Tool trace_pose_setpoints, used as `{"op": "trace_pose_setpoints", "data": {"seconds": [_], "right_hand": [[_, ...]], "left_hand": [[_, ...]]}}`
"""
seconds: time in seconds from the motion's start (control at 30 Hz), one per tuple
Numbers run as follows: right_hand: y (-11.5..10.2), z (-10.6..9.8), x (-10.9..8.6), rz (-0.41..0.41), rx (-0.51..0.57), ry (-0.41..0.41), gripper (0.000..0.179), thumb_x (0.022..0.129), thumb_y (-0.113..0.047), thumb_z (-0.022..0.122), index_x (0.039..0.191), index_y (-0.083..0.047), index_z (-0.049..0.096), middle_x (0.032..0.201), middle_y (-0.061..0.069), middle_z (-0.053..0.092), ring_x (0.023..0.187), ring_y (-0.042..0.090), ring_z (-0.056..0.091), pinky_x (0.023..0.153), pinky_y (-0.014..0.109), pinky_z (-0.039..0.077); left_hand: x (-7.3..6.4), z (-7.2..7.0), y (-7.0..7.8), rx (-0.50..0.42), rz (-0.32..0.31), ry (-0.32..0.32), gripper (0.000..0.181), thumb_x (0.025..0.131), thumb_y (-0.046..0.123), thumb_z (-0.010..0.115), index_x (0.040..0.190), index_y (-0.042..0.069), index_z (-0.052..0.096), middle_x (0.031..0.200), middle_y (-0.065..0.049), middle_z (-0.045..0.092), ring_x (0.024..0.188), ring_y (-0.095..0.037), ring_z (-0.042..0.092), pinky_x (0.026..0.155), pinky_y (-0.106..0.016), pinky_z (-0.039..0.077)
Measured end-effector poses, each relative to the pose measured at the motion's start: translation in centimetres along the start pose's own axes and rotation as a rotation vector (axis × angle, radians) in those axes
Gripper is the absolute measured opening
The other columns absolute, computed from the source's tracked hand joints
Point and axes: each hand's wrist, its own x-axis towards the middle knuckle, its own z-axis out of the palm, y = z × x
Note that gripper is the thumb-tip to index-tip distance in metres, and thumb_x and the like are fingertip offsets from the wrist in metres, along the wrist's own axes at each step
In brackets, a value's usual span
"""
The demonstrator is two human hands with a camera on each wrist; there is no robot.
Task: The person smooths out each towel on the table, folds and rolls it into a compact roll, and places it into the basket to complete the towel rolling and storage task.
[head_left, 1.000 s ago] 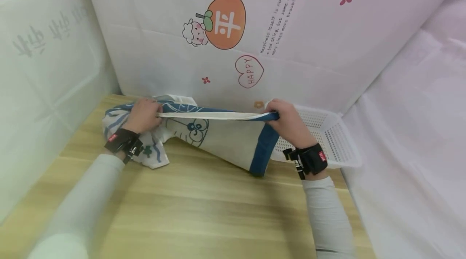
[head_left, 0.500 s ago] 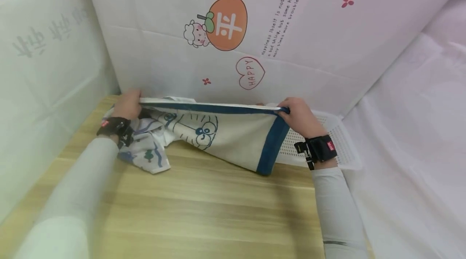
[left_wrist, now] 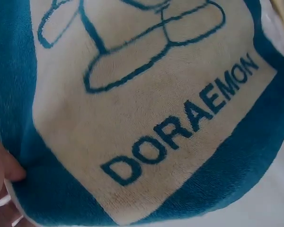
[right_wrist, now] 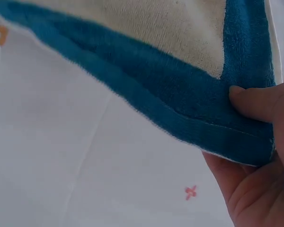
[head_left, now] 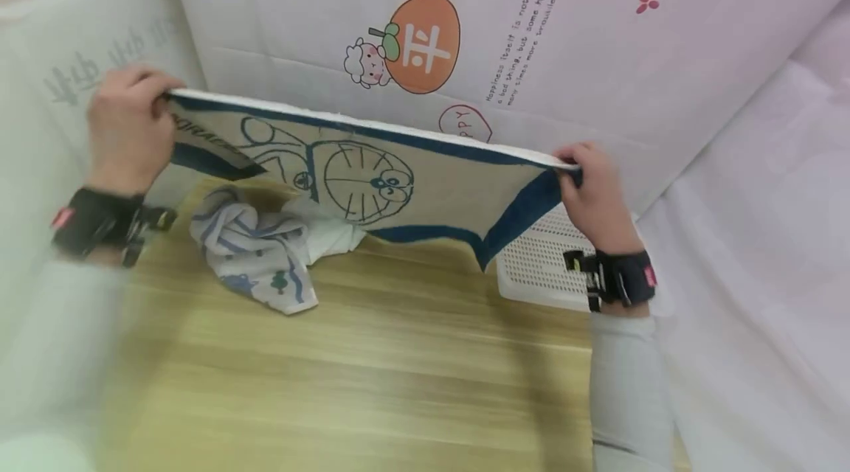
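Observation:
A cream towel (head_left: 438, 177) with a blue border and a blue cartoon cat drawing hangs stretched between both hands, raised over the table. My left hand (head_left: 129, 129) pinches its upper left corner, and my right hand (head_left: 594, 195) pinches the upper right corner. In the left wrist view the towel (left_wrist: 132, 118) shows the word DORAEMON, with the left thumb (left_wrist: 12, 165) on the blue border. The right thumb (right_wrist: 253, 101) presses the blue corner in the right wrist view, fingers behind it. Beneath the towel's left half lies a crumpled white cloth (head_left: 259, 258) with blue and green prints.
A white perforated plastic basket (head_left: 538, 262) stands at the back right of the wooden table (head_left: 372, 369), partly hidden by the towel and right hand. White printed sheets form a back wall (head_left: 558, 74) and side walls around the table.
My left hand has moved left and up, pulling the towel out to its full length above the crumpled cloth. My right hand has shifted right and slightly up, still holding its corner.

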Motion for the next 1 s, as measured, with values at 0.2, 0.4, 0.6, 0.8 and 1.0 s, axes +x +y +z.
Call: {"op": "trace_pose_setpoints", "data": {"seconds": [0.2, 0.4, 0.6, 0.8, 1.0], "right_hand": [[-2.6, 1.2, -9.8, 0.050, 0.077, -0.070, 0.030, 0.084, 0.023, 0.059, 0.108, 0.006, 0.065, 0.102, 0.018, 0.071, 0.085, 0.028, 0.065, 0.079, 0.015, 0.050], [-4.2, 7.3, -20.3, 0.277, 0.180, -0.388, 0.027, 0.092, 0.011, 0.061, 0.111, -0.006, 0.070, 0.107, 0.006, 0.073, 0.091, 0.020, 0.068, 0.078, 0.033, 0.058], [-4.8, 8.9, -24.7, 0.498, 0.224, -0.706, 0.013, 0.102, -0.013, 0.060, 0.109, -0.013, 0.071, 0.097, -0.005, 0.070, 0.088, 0.010, 0.066, 0.076, 0.029, 0.055], [-5.0, 8.5, -25.4, 0.520, 0.182, -0.751, 0.013, 0.102, -0.017, 0.060, 0.104, -0.013, 0.072, 0.077, -0.011, 0.065, 0.066, 0.001, 0.055, 0.061, 0.024, 0.046], [-5.1, 10.7, -22.5, 0.392, 0.218, -0.774, 0.014, 0.101, -0.014, 0.060, 0.105, -0.008, 0.073, 0.083, -0.006, 0.068, 0.072, 0.006, 0.061, 0.064, 0.027, 0.052]], "left_hand": [[-12.6, -3.0, -2.7, -0.044, 0.174, -0.123, 0.030, 0.078, -0.022, 0.062, 0.099, -0.004, 0.073, 0.104, -0.026, 0.071, 0.090, -0.042, 0.061, 0.082, -0.022, 0.039], [-23.5, -2.3, -6.3, -0.006, 0.085, -0.491, 0.034, 0.076, -0.013, 0.068, 0.103, 0.006, 0.074, 0.114, -0.024, 0.069, 0.099, -0.045, 0.064, 0.076, -0.053, 0.054], [-26.7, -1.1, -6.2, -0.114, 0.078, -0.527, 0.033, 0.073, -0.003, 0.076, 0.103, 0.010, 0.076, 0.105, -0.013, 0.074, 0.089, -0.022, 0.069, 0.074, -0.036, 0.057], [-23.4, -1.3, -6.7, -0.170, -0.114, -0.548, 0.032, 0.093, 0.005, 0.064, 0.125, -0.003, 0.063, 0.125, -0.031, 0.062, 0.111, -0.046, 0.059, 0.088, -0.062, 0.049], [-21.8, 1.5, -10.6, -0.092, -0.189, -0.664, 0.053, 0.102, 0.011, 0.049, 0.144, -0.018, 0.036, 0.136, -0.047, 0.042, 0.122, -0.065, 0.040, 0.099, -0.076, 0.033]]}}
